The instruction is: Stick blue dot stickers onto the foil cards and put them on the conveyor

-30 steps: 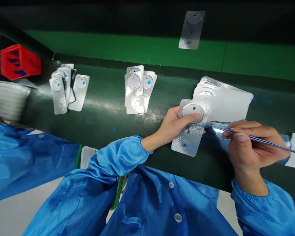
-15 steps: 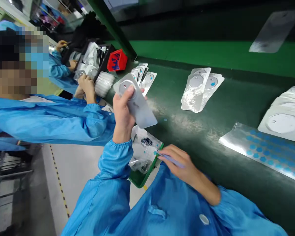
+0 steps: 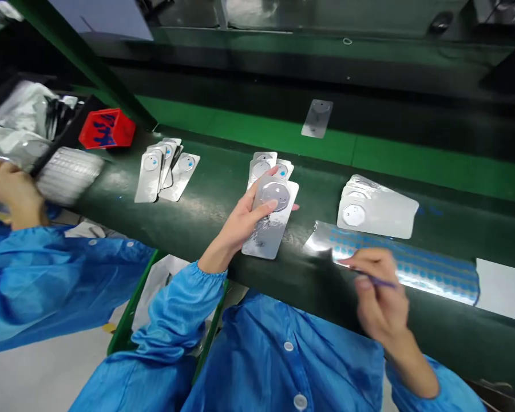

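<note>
A long dark green table (image 3: 206, 214) stretches across in front of the person. On it the shiny sheet of blue dots (image 3: 438, 278) runs lengthwise left to right, its right end slanting nearer the person. A pile of silver cards (image 3: 380, 216) sits just beyond it. The right hand (image 3: 381, 303) is much the nearer one to the sheet, over its near edge; I can't tell whether it touches. The left hand (image 3: 238, 222) is well off to the sheet's left, pinching the held card (image 3: 264, 232), thumb on the round patch, fingers behind, tips peeking past the right edge. That card lies to the right of the palm, its long axis pointing away from the person, roughly crosswise to the sheet, near end jutting free. Smallest is the thin purple tool (image 3: 380, 281), the right hand's blurred fingers closed around it.
</note>
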{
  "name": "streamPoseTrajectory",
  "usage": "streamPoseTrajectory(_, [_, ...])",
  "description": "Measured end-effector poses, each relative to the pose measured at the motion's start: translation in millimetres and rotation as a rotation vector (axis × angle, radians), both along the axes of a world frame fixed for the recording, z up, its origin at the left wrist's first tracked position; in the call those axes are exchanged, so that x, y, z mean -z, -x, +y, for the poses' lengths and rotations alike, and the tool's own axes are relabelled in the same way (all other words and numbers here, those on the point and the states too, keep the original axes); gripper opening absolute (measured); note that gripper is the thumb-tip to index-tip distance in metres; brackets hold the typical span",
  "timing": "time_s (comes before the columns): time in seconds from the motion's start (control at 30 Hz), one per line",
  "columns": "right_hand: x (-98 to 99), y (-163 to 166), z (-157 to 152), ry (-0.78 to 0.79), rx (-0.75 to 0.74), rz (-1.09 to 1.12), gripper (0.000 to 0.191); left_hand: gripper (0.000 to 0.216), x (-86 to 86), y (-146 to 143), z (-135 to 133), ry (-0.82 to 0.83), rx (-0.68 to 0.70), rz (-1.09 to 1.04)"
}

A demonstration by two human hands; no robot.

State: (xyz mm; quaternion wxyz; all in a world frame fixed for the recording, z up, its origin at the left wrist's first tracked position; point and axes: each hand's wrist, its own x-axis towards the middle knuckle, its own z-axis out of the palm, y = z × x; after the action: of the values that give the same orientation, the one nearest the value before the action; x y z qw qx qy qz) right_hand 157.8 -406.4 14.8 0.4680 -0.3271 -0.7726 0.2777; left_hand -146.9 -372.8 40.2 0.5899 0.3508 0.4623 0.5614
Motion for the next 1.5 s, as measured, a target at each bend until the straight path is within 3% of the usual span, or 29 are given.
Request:
streamPoseTrajectory(0.07, [0.9,-38,28,-0.076,0.251,-0.137,0.027,0.108,5.6,-15,20,-0.002,0.131,-0.115])
streamPoseTrajectory(0.13, [4.9,-64,52,-0.047,0.309,-0.147,0.03,0.115,7.9,-25,41,-0.003,0.182,-0.175])
streamPoseTrajectory(0.23, [13.6,-74,77,0.129,0.287,0.021,0.036,0.108,7.5,-32,69,-0.034,0.177,-0.161])
streamPoseTrajectory(0.4, [26.5,-48,81,0.484,0.119,0.165,0.04,0.095,16.3,-42,93,-0.004,0.273,-0.193])
streamPoseTrajectory(0.5, [33.5,-35,69,0.59,0.03,0.132,0.043,0.09,28.9,-49,91,0.062,0.396,-0.244])
streamPoseTrajectory(0.67, [45.7,-34,55,0.52,0.122,0.048,0.037,0.086,42.0,-62,78,0.147,0.619,-0.316])
streamPoseTrajectory(0.87, [48.0,-38,57,0.513,0.113,0.032,0.031,0.081,43.2,-73,71,0.154,0.58,-0.348])
streamPoseTrajectory(1.17, [42.2,-34,58,0.539,0.142,0.032,0.037,0.078,43.0,-78,71,0.093,0.478,-0.328])
streamPoseTrajectory(1.33, [24.1,-33,59,0.616,0.2,0.239,0.035,0.078,46.3,-88,64,0.089,0.451,-0.35])
streamPoseTrajectory(1.5, [5.7,-23,61,0.462,0.315,0.456,0.029,0.078,48.6,-105,48,0.155,0.575,-0.383])
